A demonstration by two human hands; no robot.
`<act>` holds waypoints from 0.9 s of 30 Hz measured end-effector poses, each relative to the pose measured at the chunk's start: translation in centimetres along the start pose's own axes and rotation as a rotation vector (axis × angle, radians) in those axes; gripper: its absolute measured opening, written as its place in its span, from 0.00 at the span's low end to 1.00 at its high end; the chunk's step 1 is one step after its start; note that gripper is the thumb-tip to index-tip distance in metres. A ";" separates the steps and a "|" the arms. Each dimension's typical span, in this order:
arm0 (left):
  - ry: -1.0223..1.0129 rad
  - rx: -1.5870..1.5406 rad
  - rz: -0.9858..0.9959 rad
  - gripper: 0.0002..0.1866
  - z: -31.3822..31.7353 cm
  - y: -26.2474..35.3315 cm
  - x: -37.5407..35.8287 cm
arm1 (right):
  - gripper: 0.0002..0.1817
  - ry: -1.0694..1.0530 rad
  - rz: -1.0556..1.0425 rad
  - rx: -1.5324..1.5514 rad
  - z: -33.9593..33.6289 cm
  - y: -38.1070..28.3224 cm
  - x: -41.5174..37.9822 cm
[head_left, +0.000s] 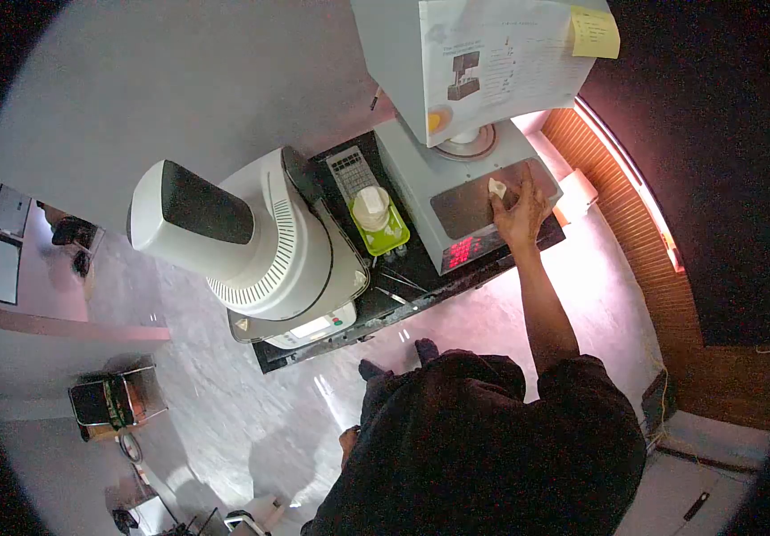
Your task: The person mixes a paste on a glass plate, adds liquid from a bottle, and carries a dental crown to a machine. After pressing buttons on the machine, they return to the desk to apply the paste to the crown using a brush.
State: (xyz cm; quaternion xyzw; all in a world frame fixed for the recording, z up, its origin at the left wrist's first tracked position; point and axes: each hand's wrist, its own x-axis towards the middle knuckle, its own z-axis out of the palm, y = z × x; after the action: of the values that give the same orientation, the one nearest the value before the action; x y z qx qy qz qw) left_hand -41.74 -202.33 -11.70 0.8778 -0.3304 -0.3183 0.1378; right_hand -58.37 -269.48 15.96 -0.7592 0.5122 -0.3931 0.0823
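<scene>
My right hand (pixel 521 213) reaches over the dark panel (pixel 465 207) on top of a grey machine (pixel 416 165). Its thumb touches a small white piece (pixel 496 188) on that panel, and the other fingers are spread. Red lit digits (pixel 463 253) show on the machine's front. Low beside my dark shirt is my left hand (pixel 349 439), mostly hidden, its fingers too small to make out. Left of the machine, a green tray (pixel 385 239) holds a round whitish container (pixel 370 207).
A large white and black machine (pixel 269 241) stands at the left of the black table (pixel 362 326). Tweezers (pixel 394 296) lie near the table's front edge. A printed sheet (pixel 510 67) with a yellow note (pixel 595 34) hangs above. A chair (pixel 117 404) stands lower left.
</scene>
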 end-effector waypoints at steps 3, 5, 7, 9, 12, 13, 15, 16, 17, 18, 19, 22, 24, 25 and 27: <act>-0.008 -0.032 -0.066 0.18 0.5 -0.5 0.1 | 0.55 -0.036 0.042 -0.002 -0.2 -0.3 0.2; -0.029 -0.026 -0.128 0.18 0.9 -0.9 0.2 | 0.55 -0.041 0.049 -0.001 -0.1 -0.3 0.2; -0.019 -0.403 -0.419 0.18 1.4 -1.1 0.6 | 0.54 -0.024 0.025 0.011 0.3 0.2 0.1; 0.038 -0.397 -0.322 0.18 0.8 -0.4 0.4 | 0.54 -0.030 0.040 0.001 0.2 0.1 0.0; 0.102 0.012 0.113 0.18 0.1 -0.2 -0.3 | 0.54 -0.082 0.100 0.008 0.1 -0.1 0.0; 0.070 0.026 0.070 0.18 0.4 -0.5 -0.1 | 0.54 -0.107 0.126 0.013 0.1 -0.1 0.0; 0.043 0.037 0.021 0.19 0.4 -0.4 0.1 | 0.54 -0.075 0.078 0.027 0.0 -0.1 0.0; 0.049 0.034 0.016 0.19 0.0 0.0 0.2 | 0.55 -0.059 0.054 0.034 0.0 -0.1 0.0; 0.054 0.031 0.012 0.19 0.0 0.0 0.1 | 0.55 -0.066 0.061 0.029 0.1 -0.1 0.0; 0.057 0.031 0.018 0.19 0.0 0.0 0.1 | 0.55 -0.072 0.067 0.023 0.1 0.0 0.0; 0.060 0.030 0.025 0.18 0.2 0.0 0.0 | 0.55 -0.079 0.074 0.018 0.2 0.0 0.0; 0.120 0.043 0.135 0.18 1.0 -1.1 0.1 | 0.55 -0.107 0.113 0.009 -0.6 -1.1 0.2; 0.115 -0.103 0.098 0.19 0.7 -0.7 0.0 | 0.55 -0.102 0.089 0.039 -0.2 -0.6 0.2; 0.082 -0.257 0.009 0.19 0.5 -0.4 -0.2 | 0.55 -0.099 0.077 0.054 0.0 -0.4 0.2; 0.083 -0.315 -0.018 0.20 0.2 0.1 -0.3 | 0.55 -0.061 0.050 0.016 0.1 -0.3 0.1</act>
State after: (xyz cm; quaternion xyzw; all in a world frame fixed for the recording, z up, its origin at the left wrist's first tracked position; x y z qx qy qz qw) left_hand -42.07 -202.17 -11.68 0.8606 -0.2625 -0.3309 0.2844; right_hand -58.03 -269.41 16.10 -0.7571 0.5251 -0.3716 0.1136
